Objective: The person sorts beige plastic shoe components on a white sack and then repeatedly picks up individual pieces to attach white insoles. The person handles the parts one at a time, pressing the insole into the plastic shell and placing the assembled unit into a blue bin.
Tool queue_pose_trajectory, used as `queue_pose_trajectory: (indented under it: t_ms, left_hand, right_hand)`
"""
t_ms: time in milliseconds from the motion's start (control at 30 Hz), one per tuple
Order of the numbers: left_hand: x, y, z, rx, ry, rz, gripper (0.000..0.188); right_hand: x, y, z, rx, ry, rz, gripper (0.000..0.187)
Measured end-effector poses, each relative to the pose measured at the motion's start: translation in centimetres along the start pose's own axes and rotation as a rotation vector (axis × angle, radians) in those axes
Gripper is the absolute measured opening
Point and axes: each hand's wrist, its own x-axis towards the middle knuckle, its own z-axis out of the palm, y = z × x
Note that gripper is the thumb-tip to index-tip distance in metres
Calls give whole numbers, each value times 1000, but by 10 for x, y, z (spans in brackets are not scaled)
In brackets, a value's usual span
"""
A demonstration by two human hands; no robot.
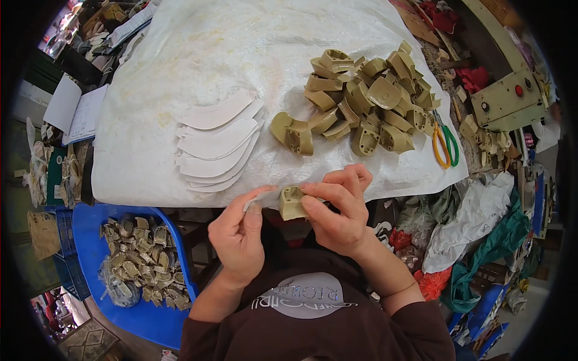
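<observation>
Right grip point(344, 218); olive block point(291, 208) at fingertips point(310, 204)

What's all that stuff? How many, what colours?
Cover: 1, white, top centre
Blocks: many, olive, cover's right
Curved pieces: several, white, cover's left
Scissors: 1, orange, green handles, by blocks
Notebook: 1, white pages, left
Tub: 1, blue, lower left
Small pieces: many, brownish, inside tub
Control box: 1, pale green, right
Crumpled plastic: several, white, green, red, right
Clutter: uncountable, mixed, edges
Held block: 1, olive, centre
Strip: 1, pale, centre
Shirt: 1, brown, bottom
Left hand: 1, bare, pinching strip
Right hand: 1, bare, holding block
</observation>
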Motion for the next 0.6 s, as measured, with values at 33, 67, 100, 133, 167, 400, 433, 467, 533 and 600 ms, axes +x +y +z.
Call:
queue_pose_trajectory:
  t_ms: [33,67,100,133,167,400,433,467,533,600]
  left_hand:
    - [0,1,0,8,-9,-4,23]
    - [0,3,0,17,-18,-7,22]
    - [0,5,0,25,-27,-9,21]
    - [-2,5,1,21,-32,-39,20]
    - [-3,3,3,12,-41,-66,20]
    - [-6,2,10,88,-145,-68,24]
    - [-7,2,12,147,-145,-7,24]
    - [-9,1,13,206,-143,55,25]
    - [-10,2,17,302,-124,155,26]
    - [-10,0,22,368,-98,235,27]
  right_hand:
    - [3,-3,-3,-31,-34,0,35]
    - [6,-7,-6,-62,-68,0,34]
    - [8,-11,-8,-93,-101,0,33]
    - [10,-13,-10,-103,-162,24,31]
    - [12,-14,-12,-120,-222,51,29]
    - [14,-16,-15,-203,-358,49,18]
    - [13,-16,-14,-212,-359,46,17]
    - [13,-16,-14,-221,-358,42,17]
    - [11,-14,-13,-213,-329,41,19]
    - [5,-11,-8,-189,-270,53,27]
